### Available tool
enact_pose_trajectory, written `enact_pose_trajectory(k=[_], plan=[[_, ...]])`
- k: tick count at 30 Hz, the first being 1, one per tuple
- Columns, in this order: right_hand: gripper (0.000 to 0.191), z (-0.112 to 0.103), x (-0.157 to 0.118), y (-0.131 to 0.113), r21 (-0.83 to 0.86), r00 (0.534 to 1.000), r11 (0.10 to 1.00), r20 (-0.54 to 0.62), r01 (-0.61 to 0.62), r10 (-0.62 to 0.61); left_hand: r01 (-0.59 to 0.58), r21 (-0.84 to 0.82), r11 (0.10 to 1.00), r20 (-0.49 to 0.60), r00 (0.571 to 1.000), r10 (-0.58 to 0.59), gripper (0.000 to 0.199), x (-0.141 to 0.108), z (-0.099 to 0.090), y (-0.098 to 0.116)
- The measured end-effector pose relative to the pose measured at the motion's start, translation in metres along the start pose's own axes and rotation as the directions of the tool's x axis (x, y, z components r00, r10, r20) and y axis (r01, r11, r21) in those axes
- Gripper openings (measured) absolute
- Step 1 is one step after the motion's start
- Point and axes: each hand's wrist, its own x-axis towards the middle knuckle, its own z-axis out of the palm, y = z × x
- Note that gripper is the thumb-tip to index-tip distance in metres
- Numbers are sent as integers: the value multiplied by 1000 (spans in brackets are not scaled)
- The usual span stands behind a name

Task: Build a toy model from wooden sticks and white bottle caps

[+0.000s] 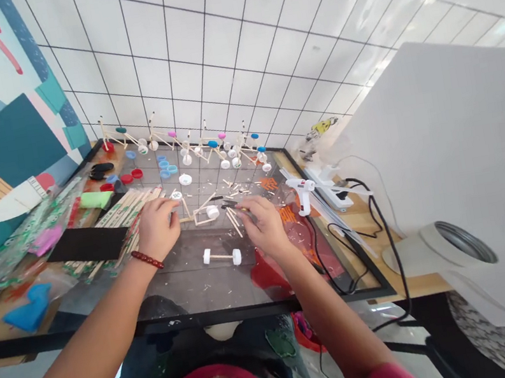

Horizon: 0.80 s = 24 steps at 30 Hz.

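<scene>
My left hand (158, 228) is closed, its fingertips pinching a small bicycle-like frame of wooden sticks (196, 215). White bottle caps sit on it as wheels, one cap (212, 212) at its right end. My right hand (262, 223) is closed around a slim dark tool that looks like a craft knife (232, 204), its tip pointing left towards the frame. Just below that tip lie loose cut sticks (233, 222). Nearer me, a stick axle (222, 256) with a white cap at each end rests on the table. A white cap (186, 179) lies farther back.
Several finished stick bicycles (211, 144) stand along the tiled wall. Left are wrapped sticks (138, 201), a black sheet (90, 244), blue clay (29, 308) and red caps (136, 173). A white glue gun (302, 195), black cable (392, 256) and power strip (329, 186) lie right.
</scene>
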Motion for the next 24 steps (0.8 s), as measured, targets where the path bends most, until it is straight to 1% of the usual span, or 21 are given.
enact_pose_trajectory(k=[2, 5, 8, 10, 13, 15, 16, 17, 19, 21, 22, 23, 24], plan=[[21, 13, 16, -3, 24, 998, 998, 9, -62, 61, -17, -42, 999, 2, 1000, 17, 25, 1, 4, 2], [33, 32, 37, -8, 124, 983, 975, 40, -184, 181, -48, -100, 994, 28, 998, 51, 20, 3, 8, 1], [35, 45, 48, -14, 201, 964, 943, 61, -265, 258, -82, -134, 988, 47, 995, 90, 16, 4, 9, 0], [32, 48, 51, -17, 215, 953, 928, 90, -303, 290, -81, -150, 985, 57, 994, 90, 16, 4, 9, 0], [18, 47, 52, -20, 184, 931, 917, 170, -353, 324, -43, -179, 983, 65, 996, 55, 16, 3, 7, 3], [15, 45, 53, -19, 222, 906, 885, 214, -410, 366, -20, -198, 980, 50, 998, 31, 16, 4, 4, 6], [15, 44, 53, -19, 282, 888, 846, 222, -453, 402, -10, -213, 977, 23, 1000, 15, 18, 5, 2, 7], [17, 43, 53, -18, 365, 866, 785, 223, -500, 448, 2, -232, 973, -21, 1000, -7, 21, 6, -1, 8], [22, 41, 52, -15, 552, 805, 612, 213, -566, 553, 37, -284, 958, -151, 985, -82, 29, 8, -7, 8], [28, 40, 49, -12, 700, 733, 417, 223, -579, 642, 81, -358, 930, -290, 937, -193, 37, 9, -12, 5], [29, 39, 48, -10, 750, 702, 330, 242, -574, 670, 102, -406, 908, -333, 909, -251, 41, 10, -13, 3], [30, 38, 46, -8, 784, 675, 251, 269, -568, 687, 118, -448, 886, -341, 893, -292, 45, 10, -13, 0], [30, 37, 44, -7, 805, 651, 181, 301, -566, 697, 131, -481, 867, -311, 899, -308, 49, 9, -12, -2]])
